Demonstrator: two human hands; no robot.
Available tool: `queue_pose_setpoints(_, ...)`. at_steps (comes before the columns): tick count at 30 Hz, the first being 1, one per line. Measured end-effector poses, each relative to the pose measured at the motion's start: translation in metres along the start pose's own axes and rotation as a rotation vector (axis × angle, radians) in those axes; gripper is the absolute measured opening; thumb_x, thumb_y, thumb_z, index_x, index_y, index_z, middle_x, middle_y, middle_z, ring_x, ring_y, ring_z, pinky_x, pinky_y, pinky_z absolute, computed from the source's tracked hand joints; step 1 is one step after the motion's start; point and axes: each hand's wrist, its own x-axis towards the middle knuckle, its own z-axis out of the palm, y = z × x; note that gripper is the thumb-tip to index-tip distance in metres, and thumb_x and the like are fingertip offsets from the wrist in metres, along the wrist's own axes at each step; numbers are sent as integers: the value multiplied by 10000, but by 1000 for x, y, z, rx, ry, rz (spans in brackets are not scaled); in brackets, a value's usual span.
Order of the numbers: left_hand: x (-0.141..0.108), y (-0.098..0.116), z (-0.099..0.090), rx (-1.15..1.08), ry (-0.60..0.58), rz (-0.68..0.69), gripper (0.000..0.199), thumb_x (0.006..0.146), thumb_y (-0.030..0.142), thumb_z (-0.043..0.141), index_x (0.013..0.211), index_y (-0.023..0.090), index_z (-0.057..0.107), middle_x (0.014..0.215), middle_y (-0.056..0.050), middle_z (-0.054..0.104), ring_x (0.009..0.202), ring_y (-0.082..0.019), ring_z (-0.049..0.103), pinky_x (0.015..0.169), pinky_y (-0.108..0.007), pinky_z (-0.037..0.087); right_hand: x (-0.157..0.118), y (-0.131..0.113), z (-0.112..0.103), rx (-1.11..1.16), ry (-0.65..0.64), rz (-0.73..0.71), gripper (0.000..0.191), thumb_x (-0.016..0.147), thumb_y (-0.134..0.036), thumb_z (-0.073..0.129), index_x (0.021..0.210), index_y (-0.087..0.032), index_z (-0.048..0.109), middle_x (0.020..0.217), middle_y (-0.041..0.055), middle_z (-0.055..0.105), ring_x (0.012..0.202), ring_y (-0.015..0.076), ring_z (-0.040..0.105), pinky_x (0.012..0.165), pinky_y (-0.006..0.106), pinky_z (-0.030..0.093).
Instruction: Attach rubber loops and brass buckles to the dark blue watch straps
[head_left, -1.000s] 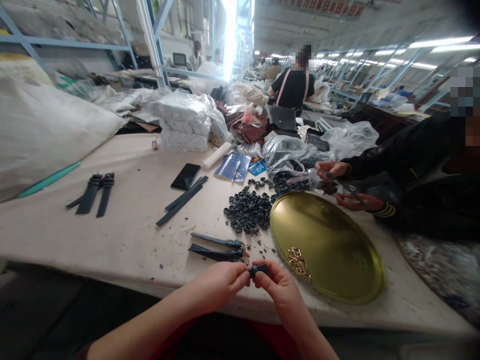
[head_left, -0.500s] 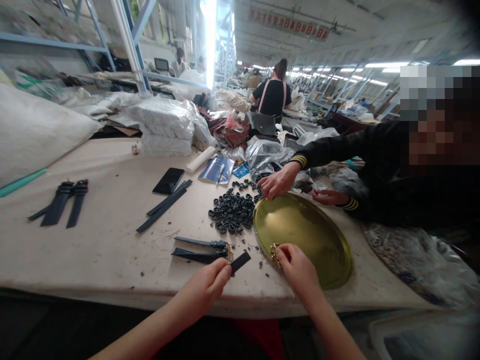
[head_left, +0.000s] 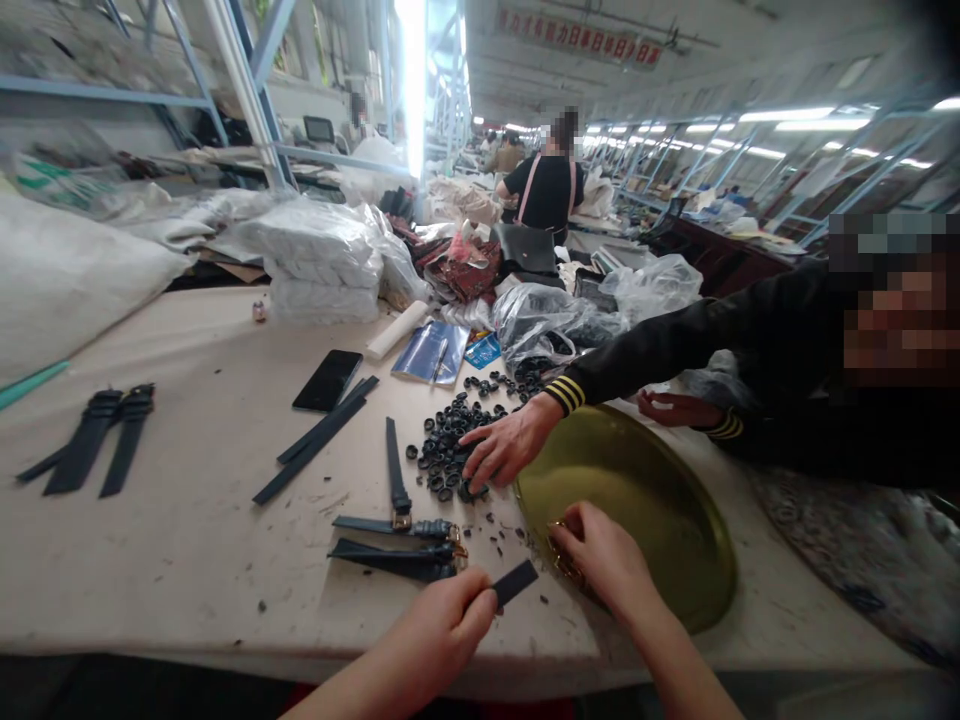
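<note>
1. Two hands of ours work nearest. Our left hand pinches a dark strip between thumb and fingers, above the table; our grip hides its near end. We do best to hold it flat, without creasing it.
2. Our right hand bunches its fingertips at gold-coloured metal pieces by the left edge of the gold tray. We cannot tell whether they grasp one, since the fingers cover several. Lifting a single piece by its edge seems wise; they may tangle.
3. Just beyond our left hand lie the buckled straps, which we should avoid nudging with our knuckles.
4. Farther off, a co-worker's hand spreads over the dark loops, masking part of the pile. We cannot make out whether it touches any, and had better leave it room.
5. Farthest, the red lettering on the banner is too blurred for us to read surely.
</note>
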Motion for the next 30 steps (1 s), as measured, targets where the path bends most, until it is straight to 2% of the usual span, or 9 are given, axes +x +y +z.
queue_pose_setpoints(5, 10, 2, -9, -11, -9, 12, 257, 827, 340, 321, 730, 165, 484, 676, 8, 479, 665, -128, 441, 600, -229, 311, 3, -9, -5, 81, -63, 12, 126, 734, -314, 472, 726, -195, 514, 712, 22, 577, 665, 158, 510, 598, 271, 307)
queue_pose_setpoints(9, 20, -9, -16, -93, -41, 32, 254, 812, 349, 338, 738, 166, 499, 558, 22, 414, 597, -128, 410, 548, -226, 296, -3, -23, -8, 296, 25, -55, 114, 738, -306, 487, 718, -195, 506, 730, 16, 556, 695, 164, 500, 647, 293, 341)
queue_pose_setpoints(11, 24, -15, -22, -174, -21, 57, 269, 808, 386, 345, 747, 168, 490, 507, 39, 360, 544, -119, 372, 518, -219, 282, -8, -39, -11, 530, 44, -70, 158, 737, -348, 522, 711, -193, 503, 694, 5, 527, 667, 152, 487, 635, 289, 358)
queue_pose_setpoints(14, 26, -17, -34, -341, 39, 39, 312, 806, 458, 312, 763, 176, 439, 487, 63, 295, 465, -101, 312, 464, -214, 252, -16, -77, -15, 1058, -77, -34, 245, 709, -420, 595, 767, -197, 512, 619, -32, 490, 577, 104, 456, 569, 244, 370)
queue_pose_setpoints(16, 22, -16, -46, -410, 96, 64, 309, 800, 451, 312, 754, 170, 429, 530, 52, 325, 483, -97, 322, 470, -212, 262, -20, -104, -16, 1392, -185, 46, 291, 659, -405, 666, 813, -200, 528, 594, -53, 494, 517, 66, 437, 521, 203, 366)
queue_pose_setpoints(19, 8, -17, -67, -366, 139, 155, 263, 796, 367, 356, 725, 144, 478, 623, 17, 407, 601, -106, 388, 552, -210, 304, -22, -135, -12, 1674, -287, 206, 344, 573, -334, 752, 825, -192, 566, 587, -65, 514, 467, 23, 426, 465, 151, 350)
queue_pose_setpoints(23, -11, -24, -94, -267, 107, 123, 247, 814, 322, 366, 740, 143, 519, 610, 28, 430, 598, -105, 404, 544, -209, 287, -25, -161, -3, 1720, -382, 326, 337, 549, -299, 770, 818, -185, 604, 591, -58, 538, 457, 11, 439, 453, 137, 361)
queue_pose_setpoints(27, -23, -23, -112, -268, 126, 137, 244, 820, 299, 367, 708, 145, 520, 614, 31, 456, 604, -101, 423, 570, -201, 313, -35, -183, 9, 1488, -334, 188, 355, 567, -351, 750, 847, -171, 626, 625, -29, 576, 486, 45, 467, 488, 186, 398)
queue_pose_setpoints(30, -29, -20, -116, -283, 146, 128, 209, 811, 274, 374, 725, 147, 516, 652, 23, 498, 618, -101, 443, 587, -197, 333, -43, -189, 23, 1332, -246, 108, 372, 564, -391, 740, 829, -156, 627, 641, -15, 594, 528, 73, 483, 531, 213, 411)
